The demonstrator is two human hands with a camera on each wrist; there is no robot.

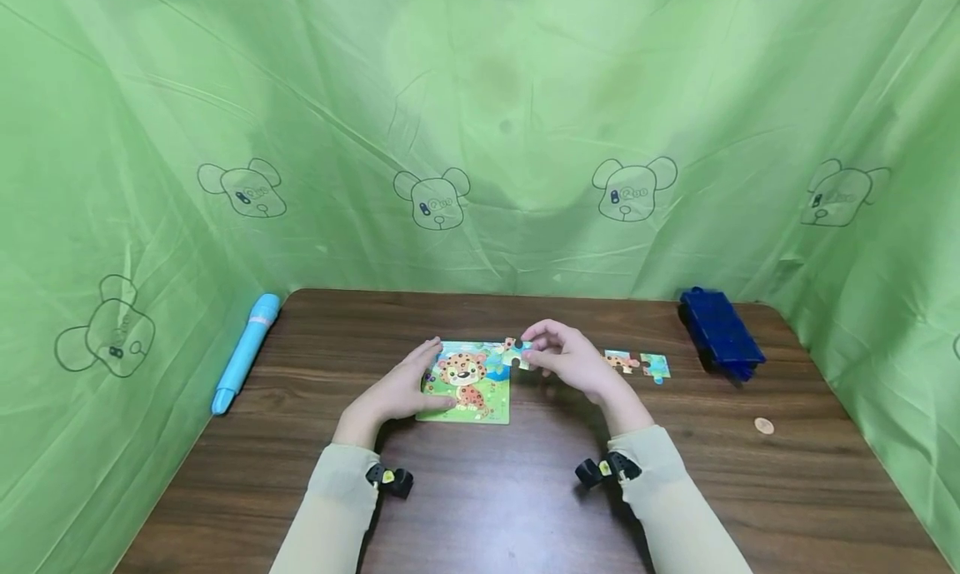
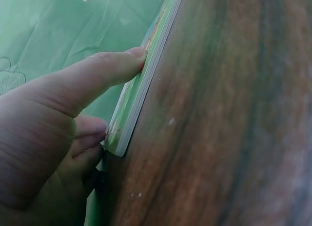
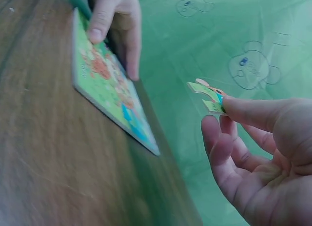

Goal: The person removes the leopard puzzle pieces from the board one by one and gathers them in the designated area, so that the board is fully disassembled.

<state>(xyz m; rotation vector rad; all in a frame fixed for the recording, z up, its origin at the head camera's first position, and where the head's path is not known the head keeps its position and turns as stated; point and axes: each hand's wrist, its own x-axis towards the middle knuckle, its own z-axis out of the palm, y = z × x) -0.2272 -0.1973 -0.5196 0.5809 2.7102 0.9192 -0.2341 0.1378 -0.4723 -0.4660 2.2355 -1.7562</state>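
Note:
A square jigsaw board point(image 1: 468, 382) with a spotted leopard picture lies on the brown wooden table point(image 1: 525, 491). My left hand point(image 1: 408, 388) rests on the board's left side, thumb on its near edge and fingers along the left edge. In the left wrist view the thumb point(image 2: 105, 70) presses on the board's edge point(image 2: 139, 94). My right hand point(image 1: 566, 359) pinches one puzzle piece point(image 1: 515, 353) between thumb and fingers, just above the board's upper right corner. The piece point(image 3: 208, 95) is held in the air in the right wrist view, apart from the board point(image 3: 109, 87).
Two loose puzzle pieces point(image 1: 637, 363) lie right of my right hand. A dark blue box point(image 1: 720, 332) sits at the back right, a coin point(image 1: 763, 426) near the right edge, a light blue pen-like tube point(image 1: 246, 353) at the left edge. Green cloth surrounds the table.

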